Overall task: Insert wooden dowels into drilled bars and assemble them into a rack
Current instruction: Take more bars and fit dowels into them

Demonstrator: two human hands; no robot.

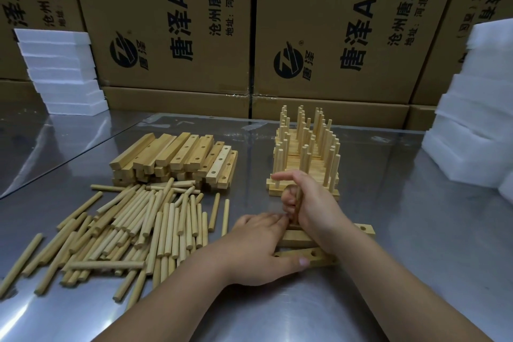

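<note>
- Your right hand (308,203) is curled in a fist round one dowel (298,204), holding it upright. The index finger sticks out straight to the left, and the other fingers are wrapped tight.
- The bottom end of that dowel comes down onto the far drilled bar (363,230). Your fingers hide the spot, so I can't tell if it's seated in a hole.
- Your left hand (258,247) is laid out flat, not gripping anything. Its fingertips (273,218) press by the foot of the dowel, and the thumb lies along the near drilled bar (316,254).
- Those two bars lie side by side on the shiny metal table (416,230), right in front of you, with holes showing on top.
- Just behind your right hand there's a stack of finished bars (305,155) with dowels standing up in rows.
- To the left sits a pile of blank drilled bars (183,155), and in front of it a loose heap of dowels (138,225).
- White foam slabs are stacked at the far left (63,72) and the right (477,119).
- The cardboard boxes (172,22) along the back read "唐泽AH4", "沧州唐泽通信" and "地址:河北河间…", plus a round logo with "唐泽".
</note>
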